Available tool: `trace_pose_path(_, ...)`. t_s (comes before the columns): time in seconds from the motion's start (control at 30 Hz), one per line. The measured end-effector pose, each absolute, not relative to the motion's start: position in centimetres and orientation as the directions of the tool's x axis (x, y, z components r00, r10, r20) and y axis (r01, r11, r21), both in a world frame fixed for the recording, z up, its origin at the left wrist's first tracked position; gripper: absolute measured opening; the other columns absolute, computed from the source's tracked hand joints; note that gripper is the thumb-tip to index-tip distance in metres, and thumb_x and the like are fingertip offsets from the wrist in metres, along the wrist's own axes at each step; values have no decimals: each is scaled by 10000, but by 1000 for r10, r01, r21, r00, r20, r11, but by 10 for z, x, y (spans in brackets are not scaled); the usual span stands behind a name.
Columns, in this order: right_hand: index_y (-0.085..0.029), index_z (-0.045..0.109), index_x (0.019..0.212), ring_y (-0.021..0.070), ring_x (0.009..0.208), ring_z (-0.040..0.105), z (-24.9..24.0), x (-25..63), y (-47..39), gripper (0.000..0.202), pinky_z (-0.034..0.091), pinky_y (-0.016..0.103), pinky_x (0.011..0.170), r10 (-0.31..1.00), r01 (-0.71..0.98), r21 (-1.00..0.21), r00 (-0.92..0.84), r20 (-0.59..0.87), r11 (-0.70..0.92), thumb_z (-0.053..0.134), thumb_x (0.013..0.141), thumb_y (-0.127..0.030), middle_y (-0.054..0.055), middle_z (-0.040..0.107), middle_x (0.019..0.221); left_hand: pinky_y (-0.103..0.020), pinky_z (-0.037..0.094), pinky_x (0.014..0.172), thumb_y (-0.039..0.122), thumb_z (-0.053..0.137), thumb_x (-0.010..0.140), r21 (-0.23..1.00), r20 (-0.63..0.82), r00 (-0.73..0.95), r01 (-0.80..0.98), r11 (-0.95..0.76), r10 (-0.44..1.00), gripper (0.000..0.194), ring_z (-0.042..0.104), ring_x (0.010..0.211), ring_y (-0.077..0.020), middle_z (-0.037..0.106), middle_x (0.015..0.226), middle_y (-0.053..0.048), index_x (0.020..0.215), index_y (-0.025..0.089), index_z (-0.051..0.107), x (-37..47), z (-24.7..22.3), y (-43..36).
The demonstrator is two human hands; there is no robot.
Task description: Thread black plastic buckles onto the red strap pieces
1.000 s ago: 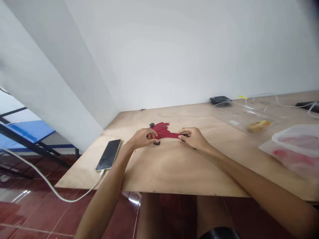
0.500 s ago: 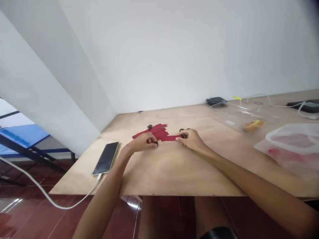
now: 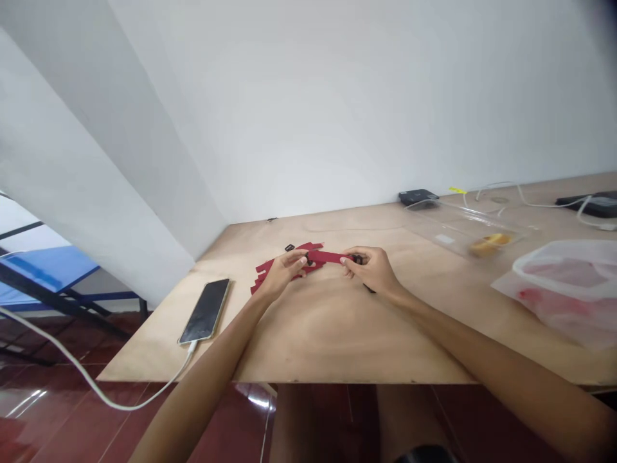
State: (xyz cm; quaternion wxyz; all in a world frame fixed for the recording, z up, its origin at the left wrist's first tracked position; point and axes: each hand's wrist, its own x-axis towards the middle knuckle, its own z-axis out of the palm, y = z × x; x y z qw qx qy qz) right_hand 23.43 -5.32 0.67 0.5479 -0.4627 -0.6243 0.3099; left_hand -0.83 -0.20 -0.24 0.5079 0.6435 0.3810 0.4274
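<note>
A red strap (image 3: 330, 256) with black fittings is stretched between my two hands, a little above the wooden table. Its left end, with a small black piece, is pinched in my left hand (image 3: 285, 270). My right hand (image 3: 372, 267) grips the other end, where a black buckle (image 3: 357, 258) shows between the fingers. Beneath and beside my left hand lies a pile of red straps (image 3: 263, 267), with a black buckle (image 3: 290, 247) at its back edge. Under my right hand a small dark piece (image 3: 369, 289) is partly visible.
A phone (image 3: 206, 310) with a white cable lies at the table's left. On the right are a clear plastic box (image 3: 463, 228) holding something yellow, a translucent bag-lined container (image 3: 563, 270), a black box (image 3: 418, 197) and another black device (image 3: 592, 204) with cables.
My left hand has lifted slightly and now holds the strap's left end higher. The strap between my hands has risen, and more of the red pile shows at the left.
</note>
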Motion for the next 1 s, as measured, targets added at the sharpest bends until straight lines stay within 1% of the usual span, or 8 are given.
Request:
trace_pose_path(0.1,-135,739,883,163,501,633,7,231,-56,230,497,261,505,910,283,-876,26,414,391,674,794,-337,38,683,614,-290,546,741,486,738,804,988,144,346,7,-156,927,527,661,877,-172,659,1119,-108,1194,144,645,-7,-6,-1)
trace_pose_path(0.3,-155,748,880,169,510,627,7,233,-55,207,500,271,511,888,294,-859,68,455,418,660,808,-327,33,680,623,-286,541,728,450,752,803,988,151,357,-58,-140,922,476,660,1039,-261,663,1128,-130,1146,133,657,-8,-2,-2)
trace_pose_path(0.37,-158,749,878,170,506,624,6,233,-55,196,495,273,512,881,314,-848,63,468,427,656,809,-317,30,679,621,-290,545,729,451,749,806,987,157,358,-39,-153,920,479,665,996,-243,668,1115,-127,1156,136,658,-8,-2,-2)
trace_pose_path(0.53,-172,759,900,160,507,603,7,231,-57,198,465,269,515,876,382,-813,22,482,438,641,814,-305,20,675,618,-300,551,731,474,752,793,979,180,331,32,-202,926,518,639,773,-148,685,1075,-107,1180,139,671,-9,-2,-2)
trace_pose_path(0.67,-166,760,887,163,529,599,11,231,-58,196,458,271,526,876,409,-803,20,482,433,639,803,-296,26,686,627,-306,547,731,474,753,787,974,177,316,77,-211,932,511,606,675,-114,696,1063,-93,1176,150,686,-10,1,-4)
trace_pose_path(0.77,-169,763,890,156,528,589,12,231,-59,196,453,266,533,875,411,-797,-4,484,443,630,806,-286,17,678,611,-296,536,723,454,757,784,969,195,339,81,-235,920,481,596,670,-110,696,1051,-86,1150,149,694,-9,5,-7)
trace_pose_path(0.9,-174,761,893,156,540,600,11,229,-59,195,455,264,537,884,390,-806,-49,465,446,622,814,-286,23,696,644,-294,527,724,426,765,773,967,191,370,88,-239,909,455,596,676,-129,700,889,-62,1120,140,694,-5,10,-13)
trace_pose_path(1.0,-181,763,899,162,545,612,8,228,-60,195,464,268,543,881,384,-801,-87,464,460,633,811,-298,29,708,661,-295,525,721,423,780,754,969,172,391,99,-227,904,446,609,688,-145,701,838,-57,1090,140,701,-3,13,-16)
